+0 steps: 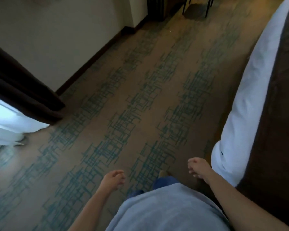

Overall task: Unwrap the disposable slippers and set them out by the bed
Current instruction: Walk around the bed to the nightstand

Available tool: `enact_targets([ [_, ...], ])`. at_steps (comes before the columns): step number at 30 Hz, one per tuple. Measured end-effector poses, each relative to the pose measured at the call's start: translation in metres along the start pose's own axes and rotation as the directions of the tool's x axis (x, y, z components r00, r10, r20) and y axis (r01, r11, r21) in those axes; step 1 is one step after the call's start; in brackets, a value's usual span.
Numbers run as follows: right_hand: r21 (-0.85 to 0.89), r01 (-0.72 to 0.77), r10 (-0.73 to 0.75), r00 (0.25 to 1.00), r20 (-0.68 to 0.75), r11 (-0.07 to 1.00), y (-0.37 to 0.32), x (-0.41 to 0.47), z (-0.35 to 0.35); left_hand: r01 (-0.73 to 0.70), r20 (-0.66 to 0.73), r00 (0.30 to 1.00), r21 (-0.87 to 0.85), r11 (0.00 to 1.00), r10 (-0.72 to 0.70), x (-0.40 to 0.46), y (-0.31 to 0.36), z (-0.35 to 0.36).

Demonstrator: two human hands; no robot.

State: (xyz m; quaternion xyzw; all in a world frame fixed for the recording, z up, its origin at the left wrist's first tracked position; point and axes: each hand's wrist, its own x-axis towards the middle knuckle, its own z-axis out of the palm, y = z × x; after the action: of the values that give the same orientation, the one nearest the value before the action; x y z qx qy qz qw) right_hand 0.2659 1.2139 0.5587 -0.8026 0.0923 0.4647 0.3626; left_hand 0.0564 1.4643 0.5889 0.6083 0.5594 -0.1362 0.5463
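No slippers or wrapper show in the head view. My left hand (pixel 113 178) hangs in front of my body with its fingers loosely curled and nothing in them. My right hand (pixel 198 167) hangs close to the corner of the bed (pixel 250 100), also loosely curled and holding nothing. The bed runs along the right side, with a white sheet and a dark brown cover on top. I stand on the patterned carpet (pixel 132 105) beside it, and my grey shirt and blue trousers fill the bottom of the view.
A dark curtain (pixel 23 90) and a white sheer curtain (pixel 10 124) hang at the left. A cream wall with a dark skirting board runs up the left side. Dark chair legs (pixel 197 7) stand at the far end of the carpet.
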Motion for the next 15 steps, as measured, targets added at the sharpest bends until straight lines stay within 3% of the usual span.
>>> enact_targets([
  [7, -0.007, 0.103, -0.103, 0.994, -0.022, 0.995, -0.124, 0.063, -0.050, -0.051, 0.020, 0.999, 0.006, 0.999, 0.051, 0.074, 0.096, 0.004],
  [11, 0.009, 0.021, -0.021, 1.000, -0.023, 1.000, -0.153, 0.096, -0.066, -0.076, 0.111, 0.992, 0.088, 0.993, 0.066, 0.123, 0.143, 0.015],
  [15, -0.017, -0.039, 0.037, 0.996, -0.076, 0.999, -0.171, 0.130, -0.074, -0.110, 0.163, 0.982, 0.075, 0.991, 0.097, 0.193, 0.235, 0.015],
])
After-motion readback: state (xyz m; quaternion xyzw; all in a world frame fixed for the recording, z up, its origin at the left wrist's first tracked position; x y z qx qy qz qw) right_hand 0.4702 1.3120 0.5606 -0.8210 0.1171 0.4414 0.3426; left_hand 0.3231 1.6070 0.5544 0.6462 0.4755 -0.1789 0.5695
